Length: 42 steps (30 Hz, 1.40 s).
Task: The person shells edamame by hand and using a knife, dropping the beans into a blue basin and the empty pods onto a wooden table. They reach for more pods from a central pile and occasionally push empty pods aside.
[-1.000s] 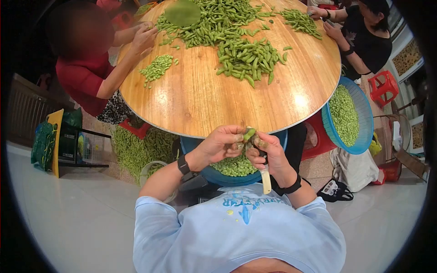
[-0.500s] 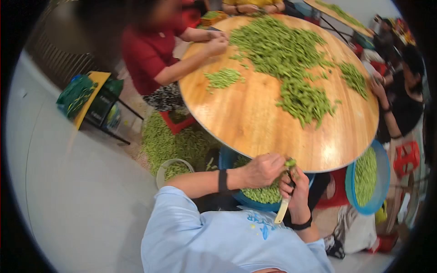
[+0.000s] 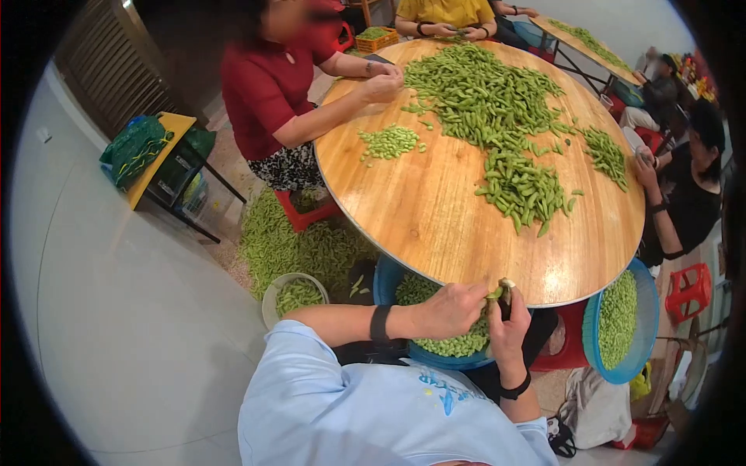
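Note:
My left hand point(image 3: 449, 311) is closed, its fingertips pinching a green bean pod point(image 3: 495, 294) just off the table's near edge. My right hand point(image 3: 509, 330) meets it there, closed around a small dark tool point(image 3: 506, 310); the pale handle seen a moment ago marks it as a knife, though that handle is now hidden. Beneath both hands stands a blue basin point(image 3: 382, 289) of light green beans point(image 3: 458, 344). On the round wooden table point(image 3: 420, 217) lie a large heap of green pods point(image 3: 486, 89), a nearer pod pile point(image 3: 522, 186) and a small heap of shelled beans point(image 3: 390, 142).
A person in red point(image 3: 268, 93) sits at the left, one in yellow point(image 3: 444, 12) across, one in black point(image 3: 691, 186) at the right. Pods or shells point(image 3: 291, 241) cover the floor beside a white bucket point(image 3: 270, 303). Another blue basin point(image 3: 649, 311) stands near a red stool point(image 3: 688, 292).
The view has shifted slightly, so the table's far side shows more. My hands stay together at the pod. The right hand has turned, and the pale knife handle has gone from sight.

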{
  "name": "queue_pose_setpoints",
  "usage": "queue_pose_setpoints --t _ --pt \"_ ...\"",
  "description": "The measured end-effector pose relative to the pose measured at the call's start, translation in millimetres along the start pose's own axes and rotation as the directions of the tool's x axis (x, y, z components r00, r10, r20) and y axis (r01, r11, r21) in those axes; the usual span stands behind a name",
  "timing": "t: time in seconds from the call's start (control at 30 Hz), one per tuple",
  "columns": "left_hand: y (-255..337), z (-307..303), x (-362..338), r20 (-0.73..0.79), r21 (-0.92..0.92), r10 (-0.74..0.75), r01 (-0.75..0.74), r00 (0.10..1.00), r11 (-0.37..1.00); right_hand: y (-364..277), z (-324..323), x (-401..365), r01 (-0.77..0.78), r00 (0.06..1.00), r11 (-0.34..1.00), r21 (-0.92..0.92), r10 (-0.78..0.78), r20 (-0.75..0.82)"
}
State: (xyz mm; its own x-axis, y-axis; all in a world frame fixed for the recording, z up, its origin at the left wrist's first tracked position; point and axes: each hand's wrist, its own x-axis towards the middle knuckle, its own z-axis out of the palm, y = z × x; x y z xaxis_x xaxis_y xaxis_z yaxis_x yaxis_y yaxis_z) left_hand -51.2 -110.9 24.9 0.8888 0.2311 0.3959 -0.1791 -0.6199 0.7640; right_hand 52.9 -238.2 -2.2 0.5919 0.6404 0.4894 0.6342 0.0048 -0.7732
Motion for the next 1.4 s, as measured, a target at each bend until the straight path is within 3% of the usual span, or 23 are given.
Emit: queue_pose_setpoints --t 0.07,0.17,0.27,0.33,0.4,0.47,0.53,0.6,0.63,0.67,0.77,0.87,0.97,1.0,1.07,1.13,1.2,1.23,1.3,1.33,1.37,1.4 --pt "0.9 -1.8 -0.2 0.047 -0.026 -0.064 0.065 0.997 0.998 -0.2 -0.8 1.6 -0.036 0.999 0.997 -0.064 0.037 0.014" --pt "6.9 -4.1 0.7 0.059 -0.011 -0.063 0.064 0.996 0.998 -0.1 -0.4 0.9 0.089 0.995 0.990 -0.105 -0.085 0.043" --pt "9.3 -11.9 -0.2 0.207 -0.038 -0.134 0.145 0.969 0.989 0.0 3.9 -2.2 0.096 0.988 0.986 -0.139 -0.078 0.129" --pt "7.7 -17.5 -5.6 0.186 0.104 -0.082 0.063 0.979 0.993 1.9 4.0 -0.1 0.096 0.988 0.989 -0.111 -0.082 0.128" --pt "5.6 -43.8 -16.3 0.434 0.347 -0.045 -0.121 0.900 0.930 1.2 -1.1 -1.9 0.043 0.989 0.998 -0.055 -0.035 0.141" --pt "5.7 -74.4 -37.0 0.406 0.440 -0.184 -0.015 0.895 0.898 6.1 -7.8 -4.7 0.043 0.990 0.996 -0.075 -0.032 0.134" --pt "-6.7 -107.1 -58.8 0.517 0.628 -0.414 -0.004 0.749 0.778 5.6 -11.2 -7.9 0.088 0.971 0.996 0.014 -0.089 0.224" --pt "-6.6 -128.4 -72.0 0.507 0.814 -0.486 -0.210 0.712 0.541 3.9 -12.8 -7.2 0.089 0.976 0.996 -0.003 -0.087 0.201" --pt "-7.1 -127.4 -64.2 0.518 0.808 -0.479 -0.223 0.708 0.545 3.0 -13.3 -6.2 0.146 0.966 0.989 -0.021 -0.138 0.217" --pt "-8.6 -127.0 -51.7 0.504 0.755 -0.393 -0.171 0.769 0.633 2.0 -13.8 -6.4 0.205 0.953 0.978 -0.034 -0.191 0.237" --pt "-35.3 -112.7 7.3 0.404 0.500 -0.159 -0.072 0.901 0.863 4.9 -10.8 -8.3 0.185 0.965 0.982 -0.032 -0.176 0.192" --pt "-76.1 -79.3 79.9 0.114 0.449 -0.011 -0.042 0.993 0.892 7.0 -11.8 -10.1 0.083 0.983 0.996 0.031 -0.087 0.159" --pt "-126.0 -50.7 131.3 -0.072 0.470 0.031 0.006 0.997 0.883 10.5 -12.6 -12.8 -0.054 0.991 0.989 0.141 0.035 0.130" --pt "-135.6 -45.5 141.9 -0.070 0.468 0.030 0.006 0.997 0.884 11.8 -13.1 -14.2 -0.114 0.990 0.973 0.199 0.095 0.104" --pt "-147.0 -38.3 152.8 -0.075 0.491 -0.160 0.176 0.984 0.853 16.9 -14.6 -19.1 -0.175 0.980 0.959 0.224 0.149 0.130" --pt "-141.6 -43.9 152.4 -0.052 0.490 -0.143 0.151 0.988 0.859 18.0 -17.0 -18.9 -0.228 0.969 0.941 0.251 0.195 0.150" --pt "-144.2 -51.4 145.4 -0.028 0.490 -0.130 0.127 0.991 0.862 13.0 -20.8 -17.2 -0.378 0.922 0.835 0.400 0.299 0.248" --pt "-151.5 -54.2 138.3 -0.062 0.518 -0.061 0.084 0.996 0.851 11.4 -20.9 -15.8 -0.382 0.920 0.832 0.404 0.302 0.248" --pt "-154.2 -60.1 127.5 -0.091 0.550 0.012 0.041 0.996 0.835 10.5 -20.0 -8.5 -0.506 0.862 0.614 0.606 0.387 0.327" --pt "-144.2 -64.3 122.7 -0.065 0.298 -0.233 0.242 0.970 0.923 11.2 -17.5 -5.6 -0.504 0.863 0.613 0.608 0.387 0.326" --pt "-133.6 -66.8 117.3 0.027 0.036 -0.450 0.449 0.893 0.893 12.2 -13.6 -3.1 -0.514 0.854 0.547 0.661 0.396 0.337" --pt "-122.8 -66.9 110.8 0.028 0.035 -0.451 0.450 0.892 0.893 12.0 -10.4 -0.6 -0.522 0.845 0.477 0.707 0.405 0.350"
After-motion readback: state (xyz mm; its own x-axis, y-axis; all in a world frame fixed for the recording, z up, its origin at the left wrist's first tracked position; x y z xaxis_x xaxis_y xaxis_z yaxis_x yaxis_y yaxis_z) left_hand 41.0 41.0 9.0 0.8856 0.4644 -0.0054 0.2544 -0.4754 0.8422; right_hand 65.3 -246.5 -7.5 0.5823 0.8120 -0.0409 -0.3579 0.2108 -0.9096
